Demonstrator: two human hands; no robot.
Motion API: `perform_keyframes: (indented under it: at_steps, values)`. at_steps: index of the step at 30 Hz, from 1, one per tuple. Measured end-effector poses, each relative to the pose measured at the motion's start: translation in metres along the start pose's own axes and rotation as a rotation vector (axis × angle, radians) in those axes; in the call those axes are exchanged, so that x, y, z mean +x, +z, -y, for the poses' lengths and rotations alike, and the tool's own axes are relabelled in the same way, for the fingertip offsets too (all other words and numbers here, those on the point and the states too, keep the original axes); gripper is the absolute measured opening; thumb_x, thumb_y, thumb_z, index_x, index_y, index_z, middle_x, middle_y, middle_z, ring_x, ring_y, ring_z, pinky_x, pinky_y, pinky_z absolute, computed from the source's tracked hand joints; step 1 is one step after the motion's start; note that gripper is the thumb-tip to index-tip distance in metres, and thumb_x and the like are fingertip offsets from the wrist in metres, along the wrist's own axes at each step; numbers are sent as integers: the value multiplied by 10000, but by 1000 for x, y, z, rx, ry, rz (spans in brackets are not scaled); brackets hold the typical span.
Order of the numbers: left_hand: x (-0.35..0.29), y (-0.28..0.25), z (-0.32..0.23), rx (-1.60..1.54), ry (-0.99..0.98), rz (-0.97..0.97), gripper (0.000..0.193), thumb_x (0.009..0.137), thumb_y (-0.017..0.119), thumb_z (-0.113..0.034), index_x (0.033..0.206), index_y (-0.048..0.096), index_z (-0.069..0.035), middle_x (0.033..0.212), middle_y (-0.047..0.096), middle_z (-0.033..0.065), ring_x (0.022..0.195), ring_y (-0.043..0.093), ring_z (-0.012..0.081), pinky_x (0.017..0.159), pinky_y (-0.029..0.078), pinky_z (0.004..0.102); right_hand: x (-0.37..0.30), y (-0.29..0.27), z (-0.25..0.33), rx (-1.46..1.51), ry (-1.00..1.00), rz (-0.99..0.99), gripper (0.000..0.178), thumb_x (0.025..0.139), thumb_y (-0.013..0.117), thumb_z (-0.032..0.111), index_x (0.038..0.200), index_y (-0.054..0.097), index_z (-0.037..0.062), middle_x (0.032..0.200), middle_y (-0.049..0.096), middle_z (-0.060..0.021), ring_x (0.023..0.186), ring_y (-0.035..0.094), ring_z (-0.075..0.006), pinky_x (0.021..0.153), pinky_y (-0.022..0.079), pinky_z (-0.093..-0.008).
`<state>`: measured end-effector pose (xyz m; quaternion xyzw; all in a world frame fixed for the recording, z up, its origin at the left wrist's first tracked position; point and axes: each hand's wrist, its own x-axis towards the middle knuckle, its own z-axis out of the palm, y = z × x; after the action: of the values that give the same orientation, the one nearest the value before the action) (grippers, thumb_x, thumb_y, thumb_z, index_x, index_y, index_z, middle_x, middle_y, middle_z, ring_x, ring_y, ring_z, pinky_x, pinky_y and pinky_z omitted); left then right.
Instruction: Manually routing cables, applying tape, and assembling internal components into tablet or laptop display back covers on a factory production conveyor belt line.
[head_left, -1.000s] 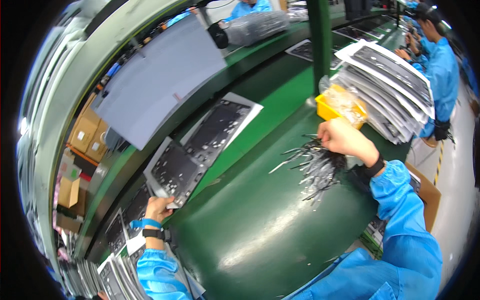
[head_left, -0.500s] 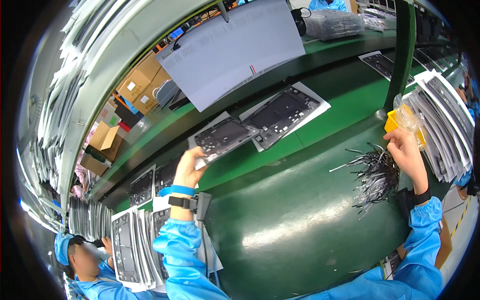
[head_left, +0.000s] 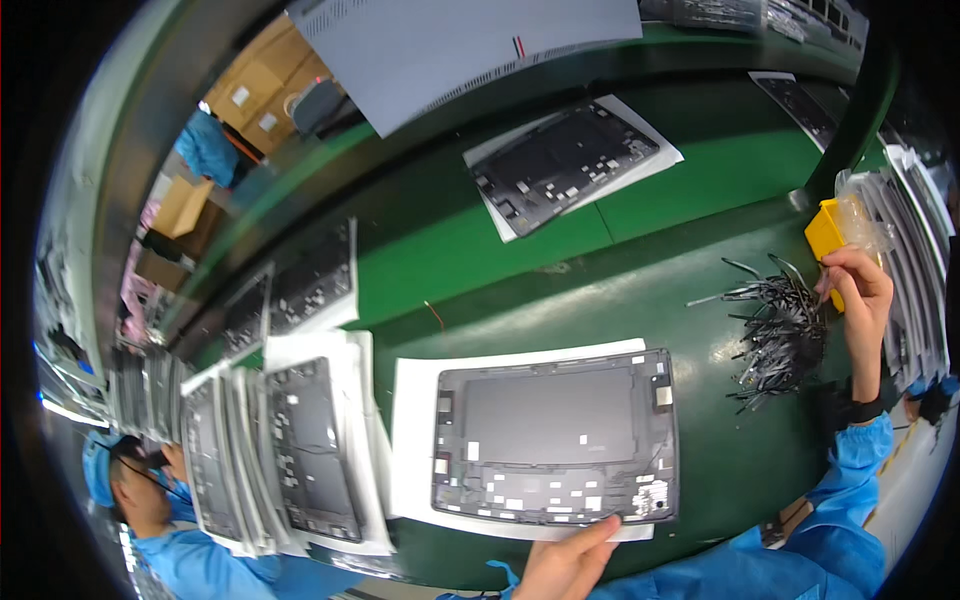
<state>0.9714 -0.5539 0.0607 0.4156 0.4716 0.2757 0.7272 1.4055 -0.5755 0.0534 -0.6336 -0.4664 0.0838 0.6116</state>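
One thin black panel (head_left: 550,410) lies on white paper (head_left: 414,430) on the smooth, glossy green tabletop (head_left: 560,305) in our head view: rectangular, round-cornered, matt in the middle, small white patches (head_left: 583,440) crowding its near side. Our left hand (head_left: 562,570) pinches its near edge, thumb on top. Our right hand's (head_left: 862,290) fingertips close beside tangled, stringy strips (head_left: 778,335); we cannot tell whether they grip one.

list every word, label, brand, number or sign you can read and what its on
None can be read.
Black panel by the left hand: pale stickers, any print too small.
Brown cartons: white labels, too blurred.
Pale grey board: small red mark, no legible lettering.
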Motion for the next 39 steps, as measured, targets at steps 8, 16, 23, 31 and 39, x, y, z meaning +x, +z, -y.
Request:
perform_keyframes:
  at_steps: [8,16,23,31,39]
  values:
    - [-10,53,-2,-348,-357,55,228,1058,616,-117,1227,711,3,1150,756,192,1089,728,297,951,561,367,-2,87,98,170,120,412,91,813,709,-113,887,760,-103,948,710,-189,757,729,-197,648,608,-283]
    - [-3,0,-88,940,435,464,102,833,704,24,896,721,-55,804,712,103,801,732,302,809,610,387,-7,113,106,-103,-160,482,111,790,724,-107,872,738,-33,869,721,-113,716,698,-181,654,558,-290]
    - [137,-25,-105,1191,1034,3,97,798,606,19,714,576,-20,684,572,150,691,561,372,658,463,481,-41,169,114,-111,-207,980,138,811,767,57,911,685,10,866,663,-122,788,682,-326,696,554,-405]
    - [176,-29,-83,1088,1093,15,73,782,599,44,780,572,-24,748,591,142,727,551,359,691,455,453,-34,186,116,-118,-243,1240,135,837,803,108,870,708,19,826,640,-106,766,652,-321,670,536,-409]
    - [144,-5,-89,886,1128,220,205,734,699,-31,937,671,-48,905,637,53,875,586,261,808,369,420,-1,177,108,179,178,841,95,825,766,-47,905,765,5,757,680,-78,659,633,-137,607,494,-289]
